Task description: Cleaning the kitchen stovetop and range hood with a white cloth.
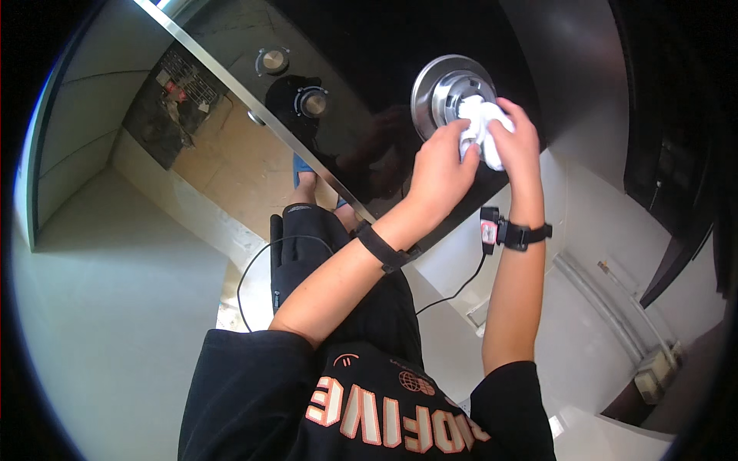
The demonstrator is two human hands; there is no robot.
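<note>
A white cloth [492, 138] is bunched up between both my hands, over the lower right part of a gas burner [433, 78]. My left hand [444, 161] pinches the near left side of the cloth between thumb and fingers. From the other side, my right hand [519, 138] grips it, fingers curled around its far edge. The burner has a shiny metal drip ring around a round silver burner seat, partly hidden by the cloth and fingers. It is set in a black glass gas hob [369, 75].
Two control knobs [272, 60] sit on the hob's left part. A metal trim strip [259, 109] borders its front edge. A black cable [455, 297] hangs from the band on my right wrist. A pipe [599, 305] runs along the wall at right.
</note>
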